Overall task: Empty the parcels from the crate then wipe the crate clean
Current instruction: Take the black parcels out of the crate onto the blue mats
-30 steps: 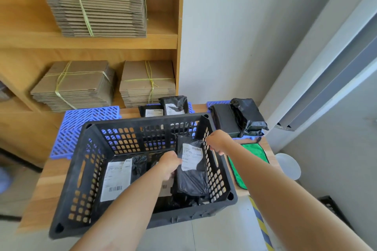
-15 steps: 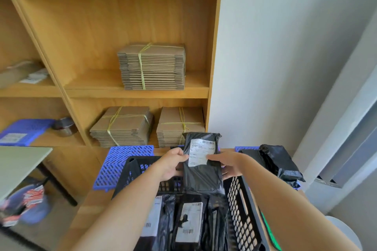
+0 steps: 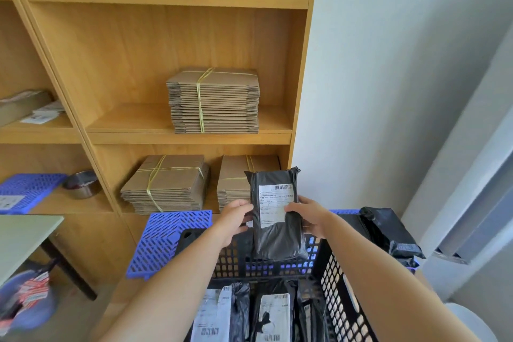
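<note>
Head view shows a black parcel [image 3: 277, 219] held up in the air over the far end of the crate [image 3: 341, 286], with its white label facing the person. It could slip, because the bag looks smooth and shiny and only its two sides are held. If one hand lets go too soon, the parcel may fall back into the crate and land on the other parcels [image 3: 273, 314] lying at the bottom. The bag also looks soft, so a hard squeeze might crush what is inside. A pile of black parcels [image 3: 388, 230] sits to the right, just past the crate. If this one is dropped on top without care, it may slide off the pile. Both arms reach over the crate, so a bump could push it along the wooden surface [image 3: 122, 311]. Wiping cannot start yet, since the crate is not empty. The left hand [image 3: 236, 221] grips the left side of the parcel, with its fingers curled round the edge. The right hand [image 3: 311, 216] grips the right side, with its thumb on the edge of the white label. Both hands are closed on this one parcel and hold nothing else.
</note>
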Demonstrator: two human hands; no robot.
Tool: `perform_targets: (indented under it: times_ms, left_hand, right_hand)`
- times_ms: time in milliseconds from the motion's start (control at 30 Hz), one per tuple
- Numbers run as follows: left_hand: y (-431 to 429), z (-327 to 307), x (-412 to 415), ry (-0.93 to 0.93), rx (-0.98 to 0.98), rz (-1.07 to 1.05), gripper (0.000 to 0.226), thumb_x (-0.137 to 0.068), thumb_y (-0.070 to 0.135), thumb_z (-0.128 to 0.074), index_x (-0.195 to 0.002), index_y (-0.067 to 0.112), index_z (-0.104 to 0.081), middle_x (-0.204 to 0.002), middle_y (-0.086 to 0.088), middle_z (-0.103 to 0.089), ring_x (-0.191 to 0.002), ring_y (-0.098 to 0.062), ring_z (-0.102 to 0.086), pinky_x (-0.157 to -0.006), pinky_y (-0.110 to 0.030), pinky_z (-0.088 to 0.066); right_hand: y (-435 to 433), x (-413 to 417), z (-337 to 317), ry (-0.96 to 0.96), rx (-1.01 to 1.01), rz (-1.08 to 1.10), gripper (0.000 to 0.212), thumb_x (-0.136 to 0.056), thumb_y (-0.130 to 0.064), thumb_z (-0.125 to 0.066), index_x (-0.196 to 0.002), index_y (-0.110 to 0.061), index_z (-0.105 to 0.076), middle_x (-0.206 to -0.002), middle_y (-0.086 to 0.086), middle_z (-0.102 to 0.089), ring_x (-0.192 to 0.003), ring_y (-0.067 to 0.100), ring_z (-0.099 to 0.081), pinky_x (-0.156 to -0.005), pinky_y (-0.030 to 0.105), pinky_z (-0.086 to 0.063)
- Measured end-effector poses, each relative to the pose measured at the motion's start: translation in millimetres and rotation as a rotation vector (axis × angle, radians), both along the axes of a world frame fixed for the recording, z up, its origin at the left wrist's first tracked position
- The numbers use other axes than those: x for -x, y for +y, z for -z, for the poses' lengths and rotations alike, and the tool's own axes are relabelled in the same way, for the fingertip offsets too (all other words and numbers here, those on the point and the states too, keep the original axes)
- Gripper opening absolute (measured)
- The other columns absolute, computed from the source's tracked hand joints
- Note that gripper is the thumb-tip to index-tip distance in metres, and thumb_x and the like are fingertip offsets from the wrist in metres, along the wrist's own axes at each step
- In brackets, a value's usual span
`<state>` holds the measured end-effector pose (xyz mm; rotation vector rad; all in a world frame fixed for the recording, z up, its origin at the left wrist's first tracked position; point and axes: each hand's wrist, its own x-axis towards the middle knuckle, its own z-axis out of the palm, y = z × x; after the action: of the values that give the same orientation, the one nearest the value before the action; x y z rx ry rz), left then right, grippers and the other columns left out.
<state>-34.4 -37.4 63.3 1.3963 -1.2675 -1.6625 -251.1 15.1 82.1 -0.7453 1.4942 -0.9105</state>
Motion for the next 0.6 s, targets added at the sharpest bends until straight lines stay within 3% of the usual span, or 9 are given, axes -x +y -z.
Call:
perform_targets:
  times_ms: [200,300,400,533,600]
  left_hand:
    - [-41,35,-33,-0.367,0.249,0.058,0.013,-0.100,0.019,-0.056,-0.098,0.025,-0.067,-0.104,0.005,-0.072,-0.104,-0.017,-0.066,-0.097,-0.036,-0.051]
    - [-62,44,-40,-0.458,0.265,0.036,0.019,-0.103,0.014,-0.051,-0.108,0.022,-0.068,-0.102,0.011,-0.065,-0.104,-0.013,-0.059,-0.085,-0.026,-0.043]
    - [-87,50,-37,-0.550,0.272,-0.001,0.017,-0.101,0.016,-0.056,-0.112,0.019,-0.068,-0.108,0.006,-0.061,-0.104,-0.014,-0.054,-0.087,-0.026,-0.040]
    - [-110,65,-37,-0.769,0.330,0.098,0.025,-0.104,0.023,-0.042,-0.097,0.022,-0.066,-0.098,0.003,-0.065,-0.095,-0.016,-0.059,-0.080,-0.029,-0.044]
    - [-114,75,-40,-0.915,0.377,0.187,0.031,-0.105,0.027,-0.034,-0.095,0.023,-0.063,-0.094,0.001,-0.066,-0.086,-0.015,-0.058,-0.072,-0.029,-0.042]
  right_hand:
    - [-34,-1,6,0.041,0.027,0.136,0.049,-0.089,-0.016,-0.068,-0.132,-0.034,-0.057,-0.107,0.003,-0.074,-0.102,0.027,-0.068,-0.087,0.042,-0.057]
    - [-62,3,7,0.058,0.040,0.183,0.051,-0.090,-0.016,-0.068,-0.136,-0.033,-0.055,-0.107,0.003,-0.073,-0.098,0.026,-0.069,-0.080,0.038,-0.059]
    - [-93,9,13,0.060,0.025,0.188,0.056,-0.089,-0.015,-0.068,-0.139,-0.035,-0.052,-0.106,0.004,-0.073,-0.098,0.027,-0.069,-0.082,0.040,-0.059]
    - [-134,13,34,0.089,-0.036,0.140,0.062,-0.090,-0.014,-0.069,-0.144,-0.033,-0.045,-0.104,0.004,-0.072,-0.098,0.026,-0.069,-0.083,0.040,-0.059]
    - [-148,10,48,0.092,-0.081,0.111,0.061,-0.090,-0.014,-0.069,-0.143,-0.033,-0.045,-0.104,0.004,-0.072,-0.096,0.025,-0.068,-0.074,0.035,-0.059]
